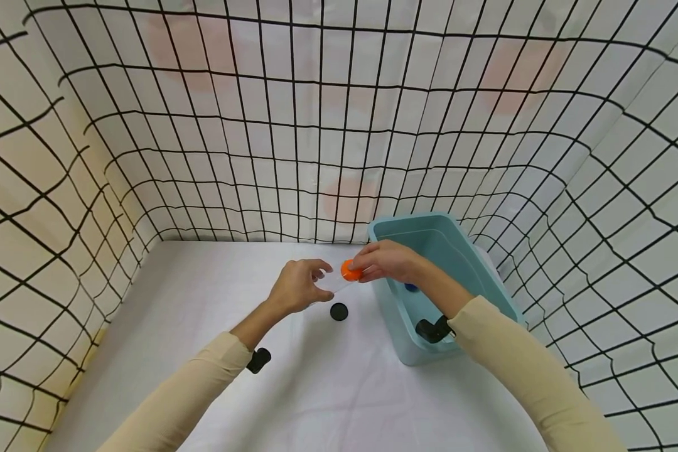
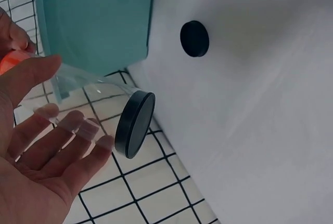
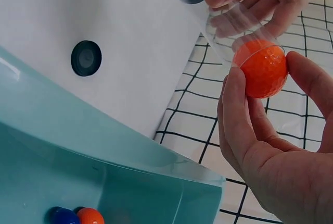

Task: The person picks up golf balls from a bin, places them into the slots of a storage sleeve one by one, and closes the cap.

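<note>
My left hand [image 1: 298, 285] grips a clear plastic tube [image 2: 99, 79] with fingers and thumb around its wall. A black end cap [image 2: 135, 125] covers the tube's far end. At the other end, my right hand [image 1: 388, 260] pinches an orange golf ball [image 3: 265, 70] between thumb and fingers. In the right wrist view, the tube's open rim crosses over the ball, which sits partly in the mouth. A loose black cap [image 1: 339, 311] lies on the white table [image 1: 316, 389] below the hands.
To the right stands a teal bin [image 1: 398, 342]. Inside it are a blue ball [image 3: 65, 216], another orange ball [image 3: 91, 216] and a black elbow-shaped piece [image 1: 429, 331]. A similar black piece [image 1: 258, 360] lies by the left forearm. Black wire mesh [image 1: 307, 125] rises around the back and sides.
</note>
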{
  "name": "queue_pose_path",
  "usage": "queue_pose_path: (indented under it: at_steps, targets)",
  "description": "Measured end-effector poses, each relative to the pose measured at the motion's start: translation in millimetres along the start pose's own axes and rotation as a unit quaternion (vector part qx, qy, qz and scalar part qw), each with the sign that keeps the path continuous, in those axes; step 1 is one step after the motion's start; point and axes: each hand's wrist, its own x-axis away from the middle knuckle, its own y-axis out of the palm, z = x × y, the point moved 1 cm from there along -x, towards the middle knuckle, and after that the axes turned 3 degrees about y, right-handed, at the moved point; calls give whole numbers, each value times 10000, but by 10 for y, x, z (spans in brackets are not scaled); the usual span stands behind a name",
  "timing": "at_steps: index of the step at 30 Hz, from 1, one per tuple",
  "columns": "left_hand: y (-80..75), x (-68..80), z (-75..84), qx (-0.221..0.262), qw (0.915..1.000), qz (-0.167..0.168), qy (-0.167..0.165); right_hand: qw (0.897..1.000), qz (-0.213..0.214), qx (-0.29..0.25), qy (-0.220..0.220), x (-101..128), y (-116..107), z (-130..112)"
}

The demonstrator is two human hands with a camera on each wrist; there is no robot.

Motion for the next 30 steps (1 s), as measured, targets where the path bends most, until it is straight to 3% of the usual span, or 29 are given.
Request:
queue_pose_path:
  at_steps: [14, 19, 24, 30]
  targets:
    - [-55, -9, 15, -29, 9997, 156, 190, 9998, -148, -138, 21, 46, -42, -27]
    - [-57, 12, 0, -18, 9998, 168, 100, 9998, -134, -119, 15, 71, -99, -6]
    - [-64, 26, -16, -53, 9999, 125, 55, 10000, -7, -74, -60, 124, -247, -3]
    - [-98, 33, -43, -126, 9998, 146, 10, 9992, 306, -199, -140, 115, -572, 86]
